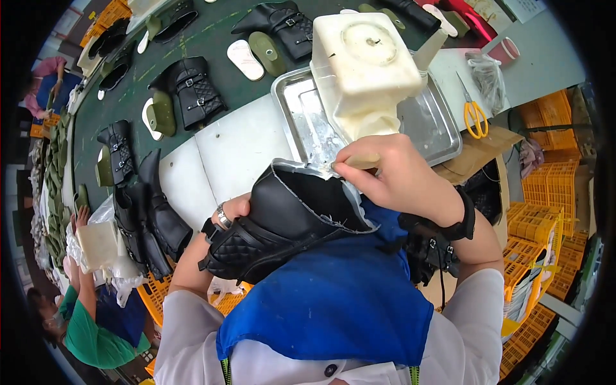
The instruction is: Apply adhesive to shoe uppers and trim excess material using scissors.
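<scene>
A black boot upper [276,231] with quilted panels and straps lies on its side against my blue apron [321,295], its raw-edged opening facing the tray. My left hand [235,209] is closed round its far left side and wears a ring. In my right hand [407,176] a small brush with a pale handle [364,161] is pinched, its tip at the upper's far rim, where whitish stuff shows. Just beyond stands a white plastic container [359,61], tipped over in a metal tray [443,144].
Several black boots [192,93] with green and white sole pieces [266,54] lie on the green belt [218,38]. Yellow-handled scissors [475,120] rest right of the tray. Orange crates [545,192] stack at right. A co-worker in green [106,327] works at left.
</scene>
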Available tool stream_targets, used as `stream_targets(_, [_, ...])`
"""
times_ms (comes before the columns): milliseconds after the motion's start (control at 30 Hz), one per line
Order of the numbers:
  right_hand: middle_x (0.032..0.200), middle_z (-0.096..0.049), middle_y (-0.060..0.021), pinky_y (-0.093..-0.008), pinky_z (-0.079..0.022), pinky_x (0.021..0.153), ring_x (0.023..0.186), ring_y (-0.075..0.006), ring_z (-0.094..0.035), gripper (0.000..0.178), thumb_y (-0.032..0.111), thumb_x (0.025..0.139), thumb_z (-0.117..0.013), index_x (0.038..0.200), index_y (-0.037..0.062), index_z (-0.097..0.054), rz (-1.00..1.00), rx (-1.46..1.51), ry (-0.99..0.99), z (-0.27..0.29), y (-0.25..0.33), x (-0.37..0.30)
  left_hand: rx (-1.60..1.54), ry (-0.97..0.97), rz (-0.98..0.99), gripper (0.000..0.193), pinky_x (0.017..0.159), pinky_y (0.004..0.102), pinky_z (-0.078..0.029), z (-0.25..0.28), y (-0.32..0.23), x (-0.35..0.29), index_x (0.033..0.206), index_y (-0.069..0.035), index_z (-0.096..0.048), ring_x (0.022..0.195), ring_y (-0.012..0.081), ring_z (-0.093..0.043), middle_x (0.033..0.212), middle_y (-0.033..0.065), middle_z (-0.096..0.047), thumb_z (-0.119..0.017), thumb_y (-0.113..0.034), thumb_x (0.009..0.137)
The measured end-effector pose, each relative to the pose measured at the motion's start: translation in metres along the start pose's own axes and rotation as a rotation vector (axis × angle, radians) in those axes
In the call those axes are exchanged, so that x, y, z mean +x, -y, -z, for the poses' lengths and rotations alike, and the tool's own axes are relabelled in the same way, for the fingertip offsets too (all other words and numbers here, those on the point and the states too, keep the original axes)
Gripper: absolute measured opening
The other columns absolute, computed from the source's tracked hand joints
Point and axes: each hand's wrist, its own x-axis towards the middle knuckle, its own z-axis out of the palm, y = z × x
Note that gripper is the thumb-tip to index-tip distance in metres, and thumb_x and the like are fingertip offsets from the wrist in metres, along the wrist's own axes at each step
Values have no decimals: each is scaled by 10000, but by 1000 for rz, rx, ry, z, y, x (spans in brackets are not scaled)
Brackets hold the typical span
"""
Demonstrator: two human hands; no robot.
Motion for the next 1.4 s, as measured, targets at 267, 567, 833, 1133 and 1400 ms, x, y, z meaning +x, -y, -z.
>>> stream_targets(267, [590,-555,-167,-386,-421,514,557,-346,-541,102,96,763,-607,723,2,-606,-97,-73,169,8,2,8,20,33,23,1039,1012,362,-326,7,2,-10,1333,43,-305,1175,269,-442,1304,178,-424,-741,-525,580])
stream_targets(567, [603,-592,-75,-252,-417,495,495,-141,-532,137,134,810,-612,818,-1,-634,29,262,-114,-20,5,18,51,72,49,1041,1018,358,-318,6,6,-11,1335,40,-304,1183,263,-436,1311,172,-420,-770,-495,573])
stream_targets(833, [663,-603,-20,-216,-409,501,557,-51,-509,155,129,818,-597,835,-20,-633,-321,466,-128,-6,-5,5,74,98,65,1045,1023,355,-310,26,0,-41,1337,38,-303,1190,258,-430,1318,167,-416,-796,-468,566])
stream_targets(1133, [656,-565,-22,-206,-423,514,545,-73,-507,201,170,890,-543,914,-19,-608,-307,565,-455,19,-23,-14,656,-79,-141,1226,1022,311,-282,-29,-73,-67,1382,24,-184,1212,193,-380,1345,118,-379,-904,-286,439])
stream_targets(1400, [654,-563,-45,-200,-404,518,549,-85,-502,216,167,909,-499,931,-28,-590,-222,723,-557,28,-5,-27,1612,-829,-826,805,921,391,-398,-35,-74,-49,1273,16,-343,1109,350,-498,1181,204,-508,-769,-92,599])
